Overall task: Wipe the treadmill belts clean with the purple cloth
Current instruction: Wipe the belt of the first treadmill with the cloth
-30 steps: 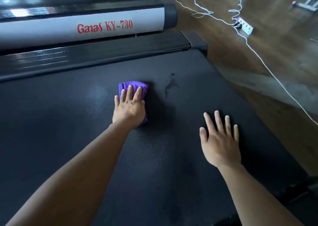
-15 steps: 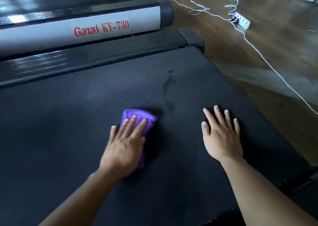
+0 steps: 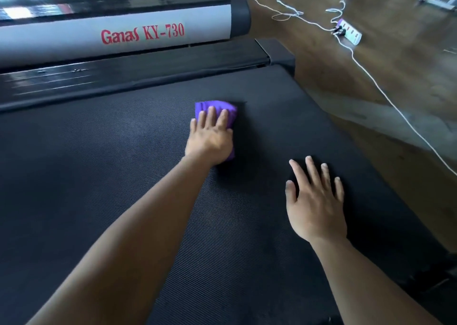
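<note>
left hand (image 3: 210, 140) flat on purple cloth (image 3: 228, 109); right hand (image 3: 315, 203) splayed on belt (image 3: 99, 176)

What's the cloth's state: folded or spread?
Folded into a compact pad: the purple cloth barely exceeds the left hand pressing it flat on the treadmill belt.

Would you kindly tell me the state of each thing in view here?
left hand: flat, fingers straight, pressing the purple cloth down.
right hand: open, fingers spread, resting on the treadmill belt.
purple cloth: bunched, pinned on the belt under the left hand.
power strip: on the floor, one plug in it.
</note>
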